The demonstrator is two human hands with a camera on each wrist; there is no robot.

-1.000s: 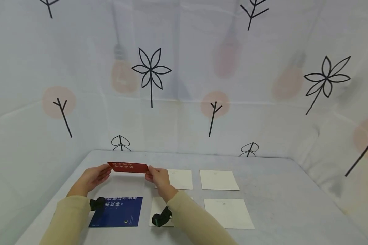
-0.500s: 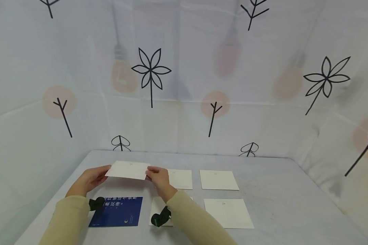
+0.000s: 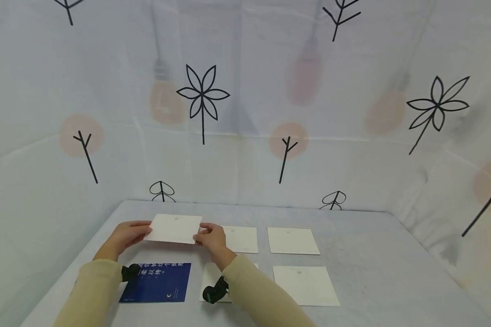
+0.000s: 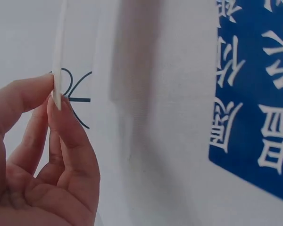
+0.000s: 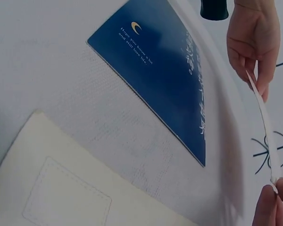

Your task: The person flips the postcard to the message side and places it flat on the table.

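Note:
Held above the back left of the table is a postcard [image 3: 173, 228], its pale face showing in the head view. My left hand [image 3: 124, 237] pinches its left edge between thumb and fingers, and my right hand [image 3: 212, 240] pinches the right edge. Both wrist views show the postcard nearly edge-on, thin and slightly bowed in the right wrist view. Below it on the table lies a dark blue postcard [image 3: 159, 284] with white characters and a small yellow moon. A black wrist camera overlaps its upper left corner.
To the right, several pale postcards lie in two rows: one [image 3: 243, 239] beside my right hand, another [image 3: 293, 240] back right, one [image 3: 305, 285] front right. My right forearm partly covers a front one [image 3: 207, 278]. A patterned cloth [image 3: 237, 172] hangs behind the table.
One second ago the held postcard showed its red printed side; it has since been turned to its pale face and tilted further toward the camera. The cards on the table have stayed put.

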